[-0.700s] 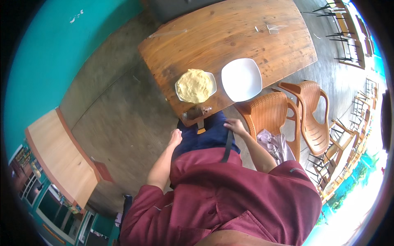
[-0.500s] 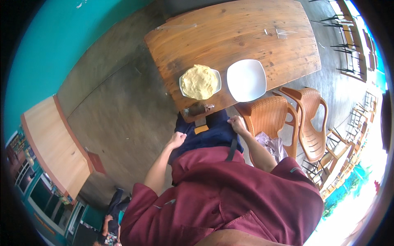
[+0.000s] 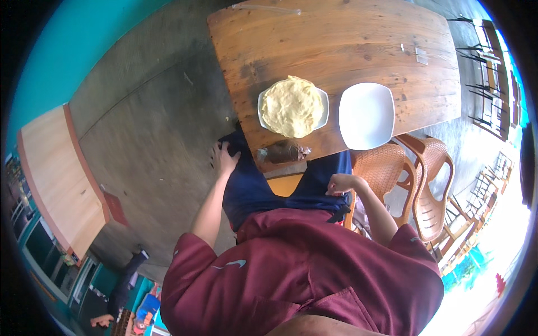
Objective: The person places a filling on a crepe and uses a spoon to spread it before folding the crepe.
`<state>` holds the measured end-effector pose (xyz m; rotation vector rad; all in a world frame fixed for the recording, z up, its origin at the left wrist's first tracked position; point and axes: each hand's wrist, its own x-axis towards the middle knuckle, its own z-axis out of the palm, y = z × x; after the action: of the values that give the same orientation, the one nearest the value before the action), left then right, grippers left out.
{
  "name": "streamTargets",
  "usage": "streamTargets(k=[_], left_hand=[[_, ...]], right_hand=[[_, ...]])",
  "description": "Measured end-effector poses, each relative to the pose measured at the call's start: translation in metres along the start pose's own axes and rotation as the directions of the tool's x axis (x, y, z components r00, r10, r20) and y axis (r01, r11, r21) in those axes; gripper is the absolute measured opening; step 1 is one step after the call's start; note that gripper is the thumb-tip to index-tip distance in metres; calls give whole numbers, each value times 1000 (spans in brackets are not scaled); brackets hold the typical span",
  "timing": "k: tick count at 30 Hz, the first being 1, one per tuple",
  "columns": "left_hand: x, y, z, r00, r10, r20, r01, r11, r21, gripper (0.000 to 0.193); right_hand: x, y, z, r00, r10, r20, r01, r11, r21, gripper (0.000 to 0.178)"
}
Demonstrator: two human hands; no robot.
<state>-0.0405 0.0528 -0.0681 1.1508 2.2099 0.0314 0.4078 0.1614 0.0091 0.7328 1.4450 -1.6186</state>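
Note:
My left hand (image 3: 225,161) lies on my left thigh with the fingers spread and nothing in them. Beside my right hip, my right hand (image 3: 342,183) is curled closed against the dark blue trousers (image 3: 319,193); whatever it may hold is hidden. Ahead on the wooden table, a heaped pale yellow creamy mass (image 3: 292,106) fills a white dish (image 3: 323,115). Right of it stands a bare white square plate (image 3: 367,116). Near the table's front edge lies a clear plastic bag of something dark brown (image 3: 283,152).
The wooden table (image 3: 336,45) bears small clear plastic pieces (image 3: 421,56) and a long clear strip (image 3: 266,8). Orange-brown woven plastic chairs (image 3: 382,165) stand at the right. A pale wooden counter (image 3: 50,173) is at the left. Another person (image 3: 120,294) shows at the lower left.
I have come down onto an orange seat, nearer the table. My left hand has opened and moved forward-left onto my thigh; my right hand has shifted slightly right and back.

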Motion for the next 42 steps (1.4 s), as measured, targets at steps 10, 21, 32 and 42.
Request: streamTargets(k=[10, 21, 32, 42], left_hand=[[68, -16, 26, 995, -88, -43, 88, 996, 10, 77], [75, -36, 44, 979, 11, -203, -5, 1000, 31, 74], [51, -52, 55, 947, 9, -322, -2, 1000, 22, 69], [42, -46, 53, 938, -39, -344, 77, 992, 98, 61]], right_hand=[[70, 3, -38, 964, 238, 117, -226, 969, -101, 55], [105, 12, -14, 970, 234, -65, -242, 953, -181, 67], [83, 7, 41, 551, -172, -817, 141, 984, -113, 27], [99, 38, 70, 197, -10, -980, -270, 961, -64, 88]])
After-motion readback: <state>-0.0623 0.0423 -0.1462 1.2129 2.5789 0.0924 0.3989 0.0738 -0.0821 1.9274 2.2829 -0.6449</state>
